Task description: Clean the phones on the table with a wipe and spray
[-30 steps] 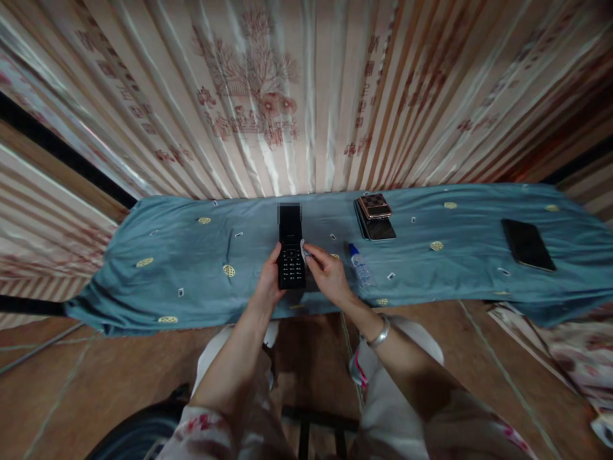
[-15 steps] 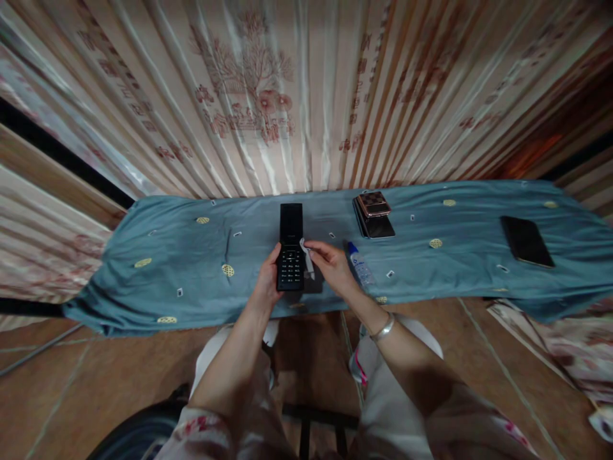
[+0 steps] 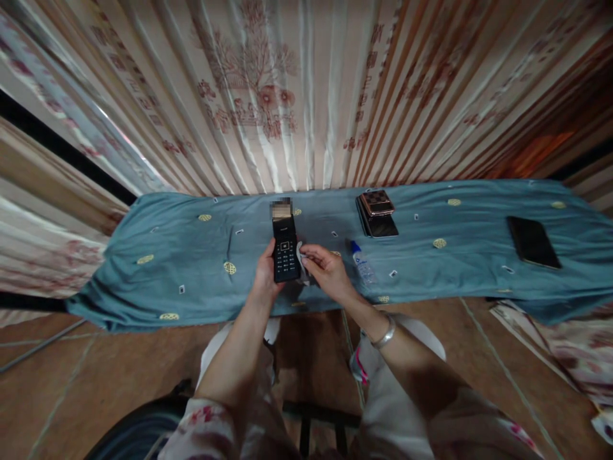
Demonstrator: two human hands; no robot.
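Observation:
My left hand holds an open black flip phone upright by its keypad half, over the near edge of a table draped in blue cloth. My right hand pinches a small white wipe against the phone's right side. A silver bangle sits on my right wrist. A small clear bottle with a blue cap lies on the cloth just right of my right hand.
A stack of phones sits at the back of the table, right of centre. A dark smartphone lies flat at the far right. Striped curtains hang behind the table. Tiled floor and my knees are below.
The phone has tilted so its screen half looks shorter and sits slightly higher. My right hand with the wipe stays at the phone's right edge. The view shifted slightly.

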